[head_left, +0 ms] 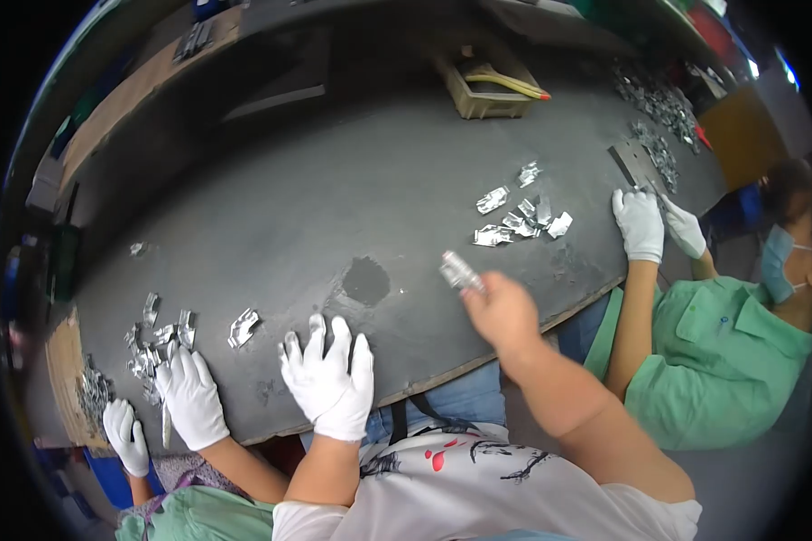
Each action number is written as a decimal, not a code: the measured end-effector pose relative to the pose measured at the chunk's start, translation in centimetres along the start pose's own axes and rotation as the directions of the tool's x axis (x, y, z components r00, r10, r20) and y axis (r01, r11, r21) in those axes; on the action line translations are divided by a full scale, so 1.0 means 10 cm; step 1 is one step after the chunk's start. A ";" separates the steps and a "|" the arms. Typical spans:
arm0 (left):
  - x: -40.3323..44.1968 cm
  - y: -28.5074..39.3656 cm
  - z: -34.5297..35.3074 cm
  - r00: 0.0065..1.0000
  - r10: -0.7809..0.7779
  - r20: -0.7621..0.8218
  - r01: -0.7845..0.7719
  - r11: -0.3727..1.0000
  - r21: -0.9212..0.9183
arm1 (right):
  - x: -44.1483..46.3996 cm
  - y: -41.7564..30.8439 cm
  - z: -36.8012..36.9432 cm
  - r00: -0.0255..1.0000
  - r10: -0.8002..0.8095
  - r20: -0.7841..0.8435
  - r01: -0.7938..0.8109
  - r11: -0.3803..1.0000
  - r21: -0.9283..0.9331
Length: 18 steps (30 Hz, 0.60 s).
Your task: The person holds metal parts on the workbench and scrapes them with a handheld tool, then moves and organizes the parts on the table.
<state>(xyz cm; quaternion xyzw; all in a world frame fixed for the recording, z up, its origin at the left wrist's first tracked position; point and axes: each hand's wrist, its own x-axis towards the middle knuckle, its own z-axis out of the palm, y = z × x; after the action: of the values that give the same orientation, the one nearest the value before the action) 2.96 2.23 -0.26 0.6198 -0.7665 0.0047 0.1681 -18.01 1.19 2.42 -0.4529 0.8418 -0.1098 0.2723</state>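
My right hand (505, 314) is bare and pinches a small shiny metal part (459, 270) above the dark tabletop, slightly blurred. My left hand (329, 383), in a white glove, has its fingers spread near the table's front edge and holds nothing. Just beyond its fingertips lies a dark round patch (366, 280) on the surface. Ahead of my right hand is a loose group of bent metal parts (521, 219). One single metal part (243, 328) lies to the left of my left hand.
To the left, a co-worker's gloved hand (192, 401) is at a small heap of metal parts (149, 359). Another co-worker's gloved hand (639, 225) is by a flat metal block (634, 165) at the right. A bin (494, 106) with a yellow-handled tool (505, 81) stands at the back.
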 end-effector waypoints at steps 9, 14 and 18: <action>0.07 0.10 0.05 0.988 -0.136 0.072 0.135 0.991 0.008 | -0.51 -0.10 0.20 0.967 -0.242 -0.083 0.205 0.543 0.814; 0.09 0.09 0.06 0.985 -0.153 0.080 0.154 0.988 -0.006 | -0.54 -0.14 0.20 0.969 -0.239 -0.062 0.179 0.508 0.843; 0.09 0.10 0.08 0.988 -0.151 0.041 0.151 0.988 -0.004 | -0.62 -0.33 0.43 0.879 -0.427 -0.210 0.422 0.496 0.759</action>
<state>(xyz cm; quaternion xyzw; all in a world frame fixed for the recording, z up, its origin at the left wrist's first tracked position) 1.69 1.45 -0.57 0.6755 -0.7206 -0.0233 0.1546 -10.62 4.66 2.52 -0.4794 0.5679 -0.5291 0.4096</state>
